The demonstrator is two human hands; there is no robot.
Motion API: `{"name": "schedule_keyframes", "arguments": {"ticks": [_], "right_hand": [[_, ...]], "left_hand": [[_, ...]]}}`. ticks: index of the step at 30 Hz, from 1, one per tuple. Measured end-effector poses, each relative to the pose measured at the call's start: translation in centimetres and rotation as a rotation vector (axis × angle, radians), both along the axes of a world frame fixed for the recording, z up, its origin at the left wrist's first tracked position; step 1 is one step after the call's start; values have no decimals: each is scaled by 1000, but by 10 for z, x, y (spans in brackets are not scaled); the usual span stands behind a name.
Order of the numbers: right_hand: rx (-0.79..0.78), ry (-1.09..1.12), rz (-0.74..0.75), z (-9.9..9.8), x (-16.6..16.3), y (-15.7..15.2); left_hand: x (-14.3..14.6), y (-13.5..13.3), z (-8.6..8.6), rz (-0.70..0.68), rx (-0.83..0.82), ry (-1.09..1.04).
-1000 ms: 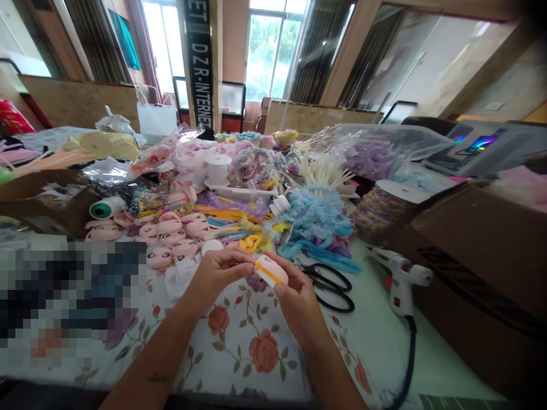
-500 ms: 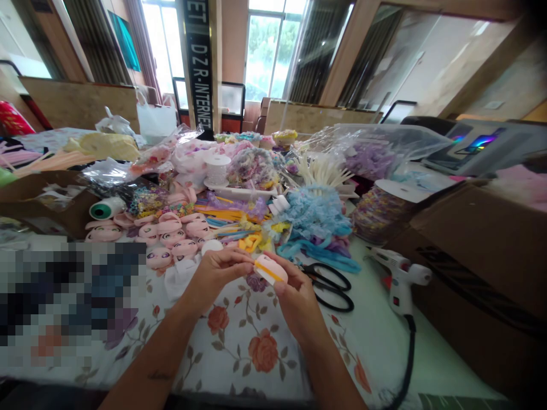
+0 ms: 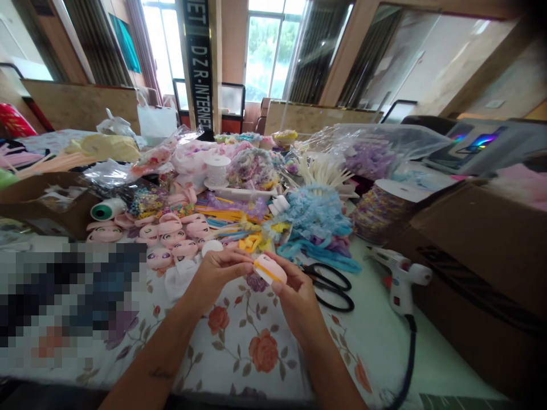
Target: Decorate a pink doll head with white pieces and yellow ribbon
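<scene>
Above the flowered tablecloth (image 3: pixel 239 347), a pale pink doll head (image 3: pixel 276 266) with a yellow-orange strip (image 3: pixel 270 271) along its side is held between my hands. My right hand (image 3: pixel 294 287) has its fingers behind the head and its thumb against the near end of the strip. From the other side, my left hand (image 3: pixel 224 270) is closed in a pinch at the strip's far end; what exactly lies between its fingertips is partly hidden. Black-handled scissors (image 3: pixel 331 285) lie just right of my right hand, their blades partly covered.
Several pink doll heads (image 3: pixel 171 239) lie beyond my left hand. Blue ruffled trim (image 3: pixel 316 210) and yellow strips (image 3: pixel 256 242) are piled ahead. At right are a white glue gun (image 3: pixel 399 273) with its cord, a spool of coloured yarn (image 3: pixel 382 210) and a cardboard box (image 3: pixel 482 256).
The doll head has turned slightly in my fingers, and a dark mark on its upper side shows more. Both hands have stayed almost in place.
</scene>
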State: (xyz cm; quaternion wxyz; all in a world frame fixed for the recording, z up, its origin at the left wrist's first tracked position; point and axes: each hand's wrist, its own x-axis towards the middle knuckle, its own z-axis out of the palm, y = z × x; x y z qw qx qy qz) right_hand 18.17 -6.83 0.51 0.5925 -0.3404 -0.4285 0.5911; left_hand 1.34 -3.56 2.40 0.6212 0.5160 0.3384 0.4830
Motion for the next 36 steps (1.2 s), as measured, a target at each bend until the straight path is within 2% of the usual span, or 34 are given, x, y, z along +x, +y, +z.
{"name": "schedule_keyframes", "arguments": {"ticks": [8,22,36], "right_hand": [[9,-12,-12,-2,0,1],[-7,16,4,0,0,1],[-6,-25,-22,0,0,0]], "left_hand": [[2,0,2,3,-52,-54],[1,2,-3,-34,0,-30],[0,2,-3,-3,32,13]]}}
